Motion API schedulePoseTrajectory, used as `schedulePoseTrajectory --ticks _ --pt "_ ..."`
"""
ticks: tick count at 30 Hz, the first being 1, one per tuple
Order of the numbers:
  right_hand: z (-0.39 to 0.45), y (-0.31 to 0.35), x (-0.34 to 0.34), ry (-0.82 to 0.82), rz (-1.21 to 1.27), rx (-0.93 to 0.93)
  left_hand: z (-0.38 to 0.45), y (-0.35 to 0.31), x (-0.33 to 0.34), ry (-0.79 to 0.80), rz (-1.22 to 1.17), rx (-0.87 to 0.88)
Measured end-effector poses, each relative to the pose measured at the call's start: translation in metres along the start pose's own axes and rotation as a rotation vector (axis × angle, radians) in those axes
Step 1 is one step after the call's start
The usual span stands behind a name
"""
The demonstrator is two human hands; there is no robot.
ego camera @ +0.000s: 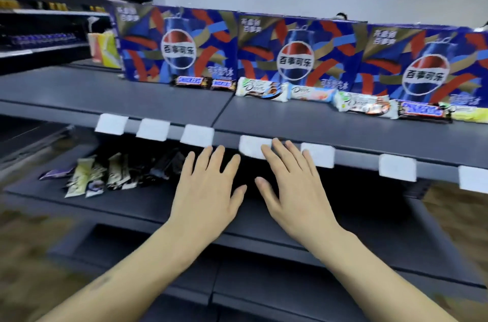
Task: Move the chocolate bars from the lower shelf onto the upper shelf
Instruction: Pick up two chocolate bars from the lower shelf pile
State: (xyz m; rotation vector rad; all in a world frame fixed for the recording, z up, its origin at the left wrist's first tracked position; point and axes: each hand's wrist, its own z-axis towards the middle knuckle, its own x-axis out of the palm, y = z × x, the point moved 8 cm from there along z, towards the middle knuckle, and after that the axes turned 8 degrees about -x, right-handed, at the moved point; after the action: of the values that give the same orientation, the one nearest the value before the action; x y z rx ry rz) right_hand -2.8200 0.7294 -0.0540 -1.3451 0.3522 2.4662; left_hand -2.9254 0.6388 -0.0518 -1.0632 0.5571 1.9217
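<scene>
Both hands, left hand [208, 189] and right hand [295, 187], hover flat-fingered and empty before the lower shelf [184, 205]; seven chocolate bars [311, 93] line the upper shelf [132, 100] before three cola cartons [298, 57].

Two bare forearms with no sleeves in view, left hand [208, 191] and right hand [293, 184] without rings, watch or gloves, short plain fingernails, a small faint dark mark on the left forearm [100, 283]
</scene>
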Motion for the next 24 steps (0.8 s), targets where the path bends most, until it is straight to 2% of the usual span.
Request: schedulePoseTrajectory --ticks 11,18,24 --pt "0.018 0.162 0.087 0.132 0.136 -0.113 -0.082 0.165 0.002 0.075 0.043 -0.129" --pt "0.035 0.207 0.130 0.200 0.179 -0.169 -0.097 0.221 0.013 0.085 0.051 -0.194" --pt "0.063 0.203 0.174 0.232 0.211 -0.202 -0.088 0.244 0.048 0.117 0.067 -0.249"
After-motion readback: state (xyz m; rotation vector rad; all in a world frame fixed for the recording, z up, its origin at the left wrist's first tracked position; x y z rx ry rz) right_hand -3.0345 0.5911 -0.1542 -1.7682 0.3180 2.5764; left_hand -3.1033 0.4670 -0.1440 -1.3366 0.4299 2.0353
